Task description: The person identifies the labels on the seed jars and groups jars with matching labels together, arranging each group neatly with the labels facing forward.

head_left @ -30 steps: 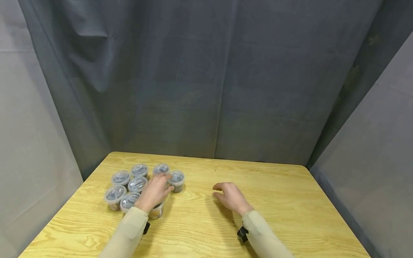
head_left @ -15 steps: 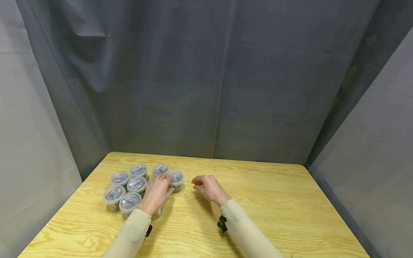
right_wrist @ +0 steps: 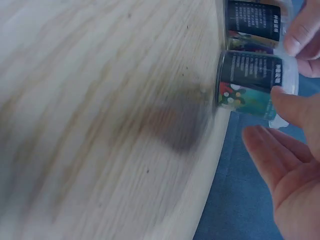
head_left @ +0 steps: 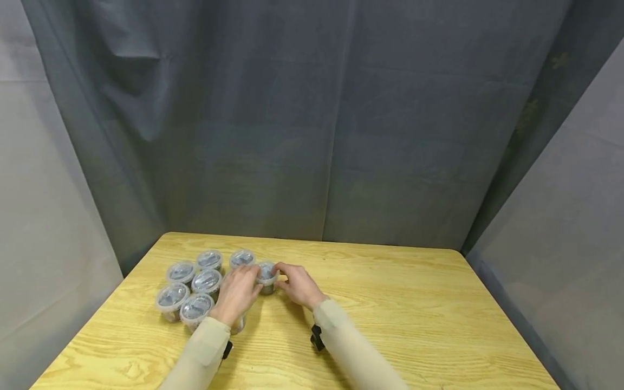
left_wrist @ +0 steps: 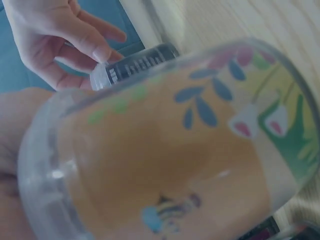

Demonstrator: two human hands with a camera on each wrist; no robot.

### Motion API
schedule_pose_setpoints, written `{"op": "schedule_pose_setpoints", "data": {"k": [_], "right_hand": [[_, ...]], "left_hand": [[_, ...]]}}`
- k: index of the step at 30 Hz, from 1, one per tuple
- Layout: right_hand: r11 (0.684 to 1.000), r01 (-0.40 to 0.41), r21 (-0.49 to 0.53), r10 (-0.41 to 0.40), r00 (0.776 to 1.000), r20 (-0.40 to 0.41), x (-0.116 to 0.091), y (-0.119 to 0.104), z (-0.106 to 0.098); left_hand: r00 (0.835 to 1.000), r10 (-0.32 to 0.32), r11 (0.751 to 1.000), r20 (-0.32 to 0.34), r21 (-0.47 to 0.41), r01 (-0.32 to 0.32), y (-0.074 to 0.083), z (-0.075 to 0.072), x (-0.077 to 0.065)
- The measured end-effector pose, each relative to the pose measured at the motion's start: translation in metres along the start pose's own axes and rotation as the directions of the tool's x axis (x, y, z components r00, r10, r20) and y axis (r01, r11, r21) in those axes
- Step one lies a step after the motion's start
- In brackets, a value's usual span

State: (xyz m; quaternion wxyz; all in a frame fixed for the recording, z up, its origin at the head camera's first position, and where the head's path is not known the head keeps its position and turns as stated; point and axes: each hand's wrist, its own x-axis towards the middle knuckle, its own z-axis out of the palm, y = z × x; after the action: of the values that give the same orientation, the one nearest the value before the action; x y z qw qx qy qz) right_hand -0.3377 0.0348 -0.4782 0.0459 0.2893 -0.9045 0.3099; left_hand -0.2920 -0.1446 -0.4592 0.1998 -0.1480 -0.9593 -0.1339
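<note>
Lidded plastic tubs (head_left: 207, 280) stand clustered on the wood-grain table's (head_left: 390, 314) left side.

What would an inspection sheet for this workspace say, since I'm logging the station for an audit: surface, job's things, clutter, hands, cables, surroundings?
Surface: wood-grain table, dry-looking.
Job's things: clear lidded tubs with printed sides, at least eight, upright, grouped on the table's left part; one is partly hidden by the left hand.
Clutter: nothing seen.
Hands: left hand is over the group; right hand is at the rightmost tub; firmness of either hold cannot be told.
Cables: nothing seen.
Surroundings: dark grey curtain behind, pale panels at both sides.
</note>
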Motion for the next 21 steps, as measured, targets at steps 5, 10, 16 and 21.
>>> {"op": "schedule_pose_setpoints", "data": {"k": [5,10,16,21], "right_hand": [[1.0,0.023,0.019,-0.022,0.999,-0.043,0.002,0.0,0.004],[0.999,0.037,0.034,-0.035,0.997,-0.062,-0.001,0.004,0.005],[0.992,0.039,0.12,-0.029,0.997,-0.078,-0.011,0.006,-0.002],[0.982,0.064,0.177,-0.042,0.991,-0.124,-0.021,0.006,-0.016]], "left_hand": [[1.0,-0.026,1.0,-0.003,-0.007,0.026,0.001,0.0,-0.001],[1.0,-0.029,0.999,0.009,-0.029,0.03,0.003,0.0,-0.002],[0.997,0.012,0.998,-0.075,-0.056,-0.017,0.009,-0.002,-0.002],[0.99,0.026,0.981,-0.14,-0.188,-0.053,0.02,-0.006,0.0]]}}
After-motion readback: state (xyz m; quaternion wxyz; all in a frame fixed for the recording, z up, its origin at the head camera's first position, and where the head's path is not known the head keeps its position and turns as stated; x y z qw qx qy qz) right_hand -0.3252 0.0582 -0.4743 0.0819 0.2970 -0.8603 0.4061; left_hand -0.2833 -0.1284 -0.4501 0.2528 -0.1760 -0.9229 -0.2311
